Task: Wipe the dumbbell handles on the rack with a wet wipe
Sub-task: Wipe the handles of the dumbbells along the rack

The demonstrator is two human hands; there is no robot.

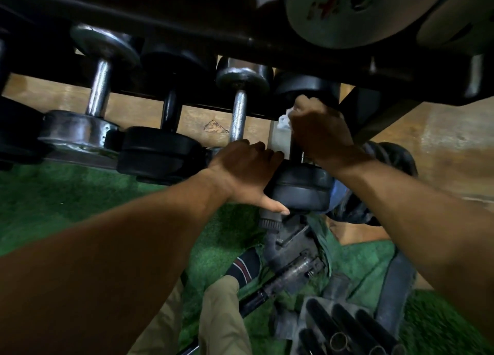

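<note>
Down near the feet, a striped sock (244, 265) and a khaki trouser leg (222, 317) stand on green turf (80, 194), with dark metal tubes (344, 325) lying to the right. Up a level, and the left hand (246, 172) is clamped on the near head of a black dumbbell (299, 188), fingers over the top, thumb hooked underneath. Just beyond it the right hand (320, 130) is wrapped around that dumbbell's handle, a white wet wipe (284, 120) bunched under the fingers and peeking out on the left side. The handle itself is mostly hidden by the fist. Immediately left sits a chrome dumbbell (239, 108), knurled bar bare, then another black dumbbell (163, 151), then a second chrome one (93, 92), all lying across the rack (187, 25). Farthest up, on the upper tier at right, big grey weight heads (355, 9) loom.
</note>
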